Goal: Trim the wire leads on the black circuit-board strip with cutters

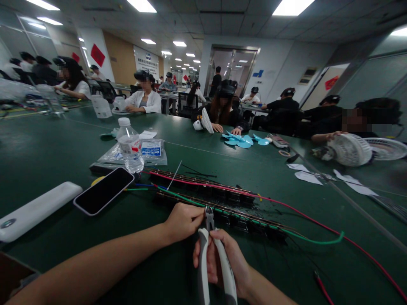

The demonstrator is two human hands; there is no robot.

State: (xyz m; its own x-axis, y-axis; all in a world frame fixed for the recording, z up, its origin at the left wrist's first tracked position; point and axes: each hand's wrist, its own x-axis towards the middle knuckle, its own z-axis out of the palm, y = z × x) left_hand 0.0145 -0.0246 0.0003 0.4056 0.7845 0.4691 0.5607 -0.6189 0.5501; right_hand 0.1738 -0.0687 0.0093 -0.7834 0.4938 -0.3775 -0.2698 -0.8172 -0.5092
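My right hand [227,260] is wrapped round the grey and white handles of a pair of cutters [210,250], whose jaws point up at the near edge of a long dark terminal strip [222,209]. My left hand [184,220] is pinched shut beside the jaws, on something too small to make out. A green wire [305,240] and a red wire [286,206] run along the strips. A second strip [203,183] lies behind, with a white cable tie [174,175] sticking up from it.
A phone [103,190] and a white case [34,209] lie at the left on the green table [47,152], with a water bottle [130,146] and plastic bags [149,150] behind. Other people sit around with fan parts [349,149] and blue blades [243,140].
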